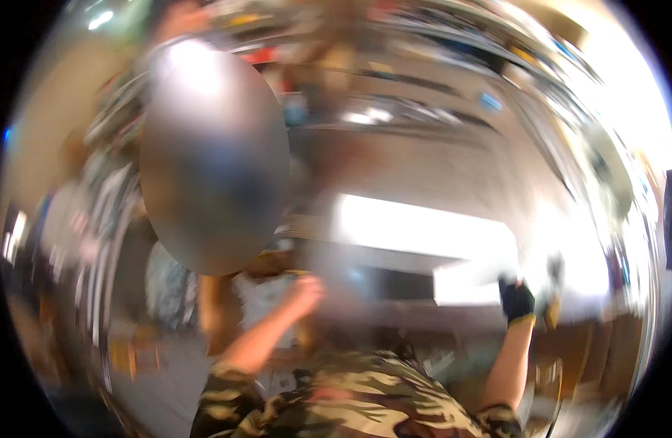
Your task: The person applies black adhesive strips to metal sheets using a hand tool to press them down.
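Note:
Motion smears most of the head view. My left hand [303,293] is bare and closed, fingers curled in, at the left side of a shiny, pale-grey flat surface [394,317] that looks like a sheet. What the fingers grip there is too blurred to make out. My right hand [517,299], in a dark glove with a yellow cuff, is at the right part of the same surface. Its fingers look bent inward, and whatever they hold is hidden. White glare [423,226] covers much of the surface between and beyond my hands.
A big smooth grey oval [215,160] covers the upper left and hides what is behind it. Blurred shelves or racks [452,36] with mixed items run along the far side. Brown box-like shapes [598,350] stand at the lower right. Grey floor [142,394] shows lower left.

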`<state>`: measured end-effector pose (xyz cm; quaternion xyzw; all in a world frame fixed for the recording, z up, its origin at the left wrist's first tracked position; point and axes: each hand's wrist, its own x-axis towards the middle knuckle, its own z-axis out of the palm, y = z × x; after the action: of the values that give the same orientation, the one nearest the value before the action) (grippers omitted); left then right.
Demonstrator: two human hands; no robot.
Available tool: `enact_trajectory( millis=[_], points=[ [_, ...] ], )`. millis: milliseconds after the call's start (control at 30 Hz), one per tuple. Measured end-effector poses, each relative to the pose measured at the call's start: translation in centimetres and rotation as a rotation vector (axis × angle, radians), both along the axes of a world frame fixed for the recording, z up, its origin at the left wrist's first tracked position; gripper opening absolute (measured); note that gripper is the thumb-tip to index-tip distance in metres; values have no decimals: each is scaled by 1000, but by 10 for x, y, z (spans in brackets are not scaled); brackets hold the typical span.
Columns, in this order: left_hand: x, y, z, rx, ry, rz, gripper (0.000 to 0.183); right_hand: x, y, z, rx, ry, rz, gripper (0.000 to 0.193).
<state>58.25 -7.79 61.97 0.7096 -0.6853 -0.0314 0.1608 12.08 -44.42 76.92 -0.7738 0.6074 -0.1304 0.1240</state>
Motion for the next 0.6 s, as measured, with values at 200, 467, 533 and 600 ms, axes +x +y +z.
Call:
enact_trajectory(
  millis=[200,467,533,600],
  points=[
    [-37,-26,98,127,339,159,7,-485,26,142,-278,724,-844,44],
    [-29,-41,100,375,-15,90,12,-695,289,14,172,473,-1340,60],
    [-35,-47,100,398,-29,107,12,-670,315,-68,489,441,-1257,64],
    [-42,-51,99,415,-57,142,13,-607,304,-131,679,378,-1061,69]
  ],
)
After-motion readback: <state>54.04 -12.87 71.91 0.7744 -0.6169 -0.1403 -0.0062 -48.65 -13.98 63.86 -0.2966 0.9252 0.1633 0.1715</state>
